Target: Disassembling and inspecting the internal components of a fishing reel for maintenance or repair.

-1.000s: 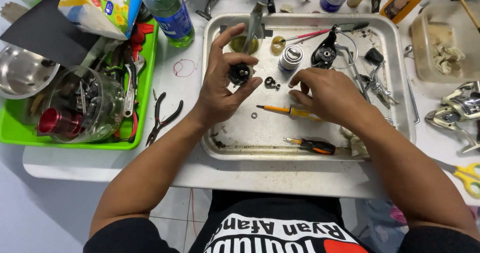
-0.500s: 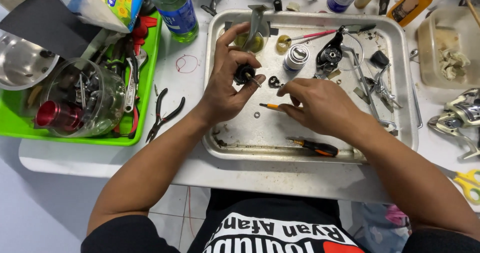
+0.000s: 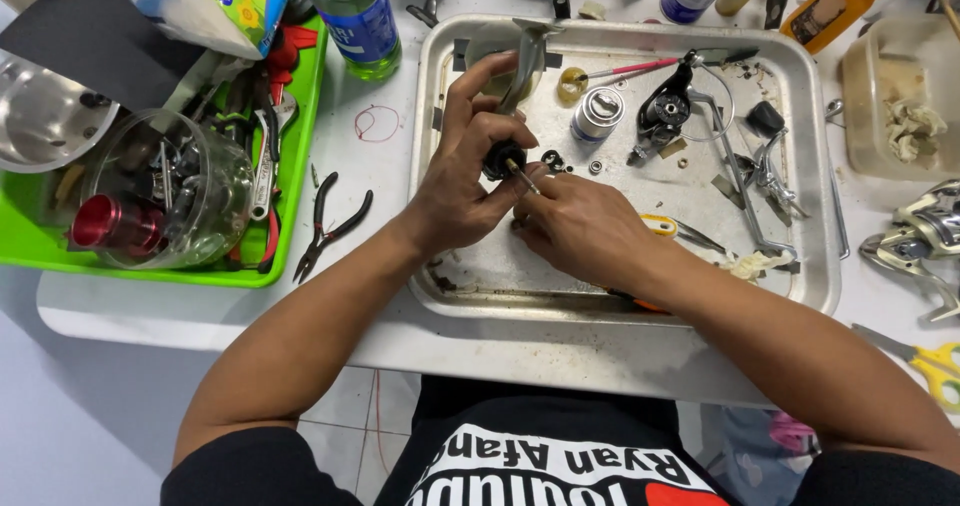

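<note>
Over the metal tray (image 3: 800, 296) you held a small black round part (image 3: 503, 158) in your left hand (image 3: 462, 188), fingers curled closed around it. Your right hand (image 3: 585, 228) was pinched shut on a thin screwdriver (image 3: 522, 176), its tip set against the part. By the look of it, you were mid-disassembly or mid-assembly: a silver spool (image 3: 597, 114), a black reel body (image 3: 662, 114), washers (image 3: 553, 158) and small bits lay loose on the tray, apart from one another. I judged most pieces remained unjoined. Black pliers (image 3: 330, 226) rested outside, beside the green bin (image 3: 300, 126).
</note>
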